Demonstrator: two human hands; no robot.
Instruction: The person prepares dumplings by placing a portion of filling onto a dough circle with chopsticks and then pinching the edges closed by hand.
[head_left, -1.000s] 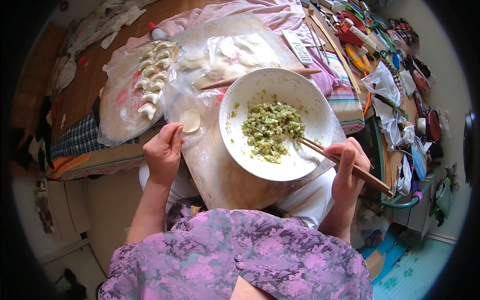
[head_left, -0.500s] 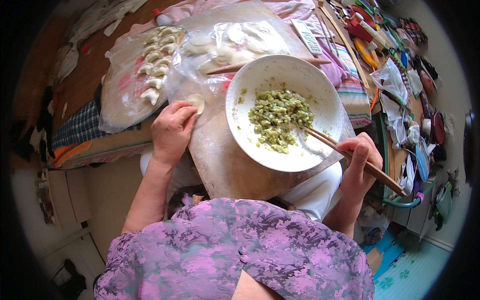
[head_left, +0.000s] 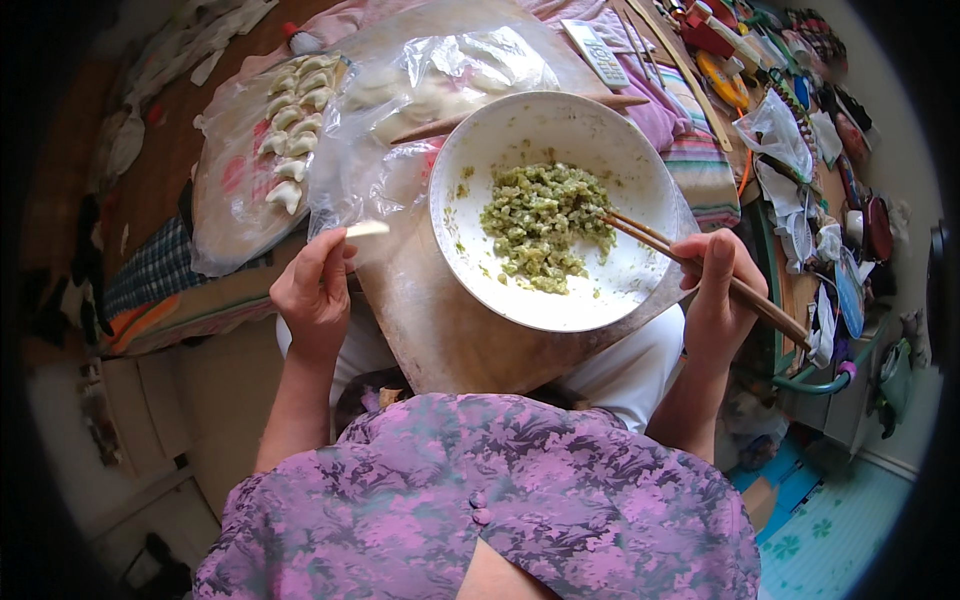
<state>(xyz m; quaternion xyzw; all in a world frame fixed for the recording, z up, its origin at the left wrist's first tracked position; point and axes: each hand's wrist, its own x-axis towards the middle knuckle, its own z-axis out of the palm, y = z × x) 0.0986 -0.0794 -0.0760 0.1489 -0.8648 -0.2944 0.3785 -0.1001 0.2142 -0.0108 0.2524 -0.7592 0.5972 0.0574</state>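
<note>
Left hand [head_left: 315, 290] pinches a thin pale piece of dough [head_left: 367, 229] between thumb and fingers; this piece is seen almost from its edge and is held out beside the left border of the board [head_left: 440, 340]. Right hand [head_left: 722, 285] is closed around a pair of chopsticks [head_left: 775, 315].

At the far left, shaped dumplings [head_left: 291, 169] lie close together in two lines upon clear plastic [head_left: 230, 205]. Next to them, a transparent sheet [head_left: 360, 180] covers some pale dough rounds [head_left: 410, 115]. Then comes the rolling pin [head_left: 425, 131], whose middle is hidden by a large white bowl [head_left: 640, 272]. This bowl stands on the board and contains green chopped filling [head_left: 545, 225]; the tips of the chopsticks touch the filling at its right side. Behind the bowl, to the right, lies a white device with buttons [head_left: 595, 55], and further right is a striped cloth [head_left: 700, 185].
</note>
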